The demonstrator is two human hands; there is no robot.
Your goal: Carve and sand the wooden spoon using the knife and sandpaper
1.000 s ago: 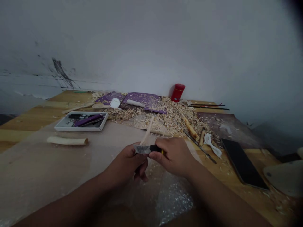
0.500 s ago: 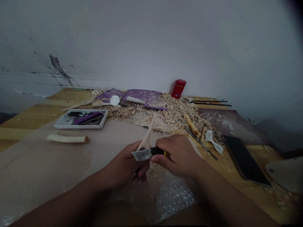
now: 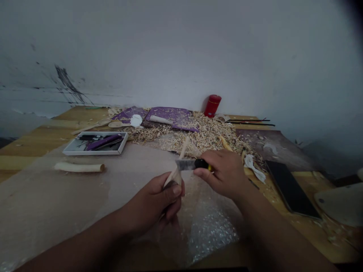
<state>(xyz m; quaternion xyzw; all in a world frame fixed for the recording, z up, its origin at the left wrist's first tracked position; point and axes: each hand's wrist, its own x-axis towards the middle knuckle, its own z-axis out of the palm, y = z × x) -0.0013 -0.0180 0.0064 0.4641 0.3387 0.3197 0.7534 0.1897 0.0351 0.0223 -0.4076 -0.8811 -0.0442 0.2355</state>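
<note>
My left hand (image 3: pixel 159 200) is closed around the wide end of a pale wooden spoon (image 3: pixel 176 174), whose narrow handle points up and away from me. In my right hand (image 3: pixel 224 172) is a utility knife (image 3: pixel 201 163) with a black and yellow handle. Its broad blade (image 3: pixel 185 164) lies across the spoon where the handle meets the wide end. Whether the edge is cutting into the wood I cannot tell. My left fingers hide part of the spoon's wide end.
Wood shavings (image 3: pixel 210 132) heap across the back. A white tray (image 3: pixel 121 147) of tools and a peeled stick (image 3: pixel 81 167) lie at left. A red canister (image 3: pixel 212 105) leans by the wall. To the right is a black phone (image 3: pixel 292 190). Bubble wrap (image 3: pixel 212 230) lies in front.
My right hand has moved the knife up and to the right, from the spoon's wide end toward its handle. The left hand has shifted slightly, with its thumb now showing on the wood.
</note>
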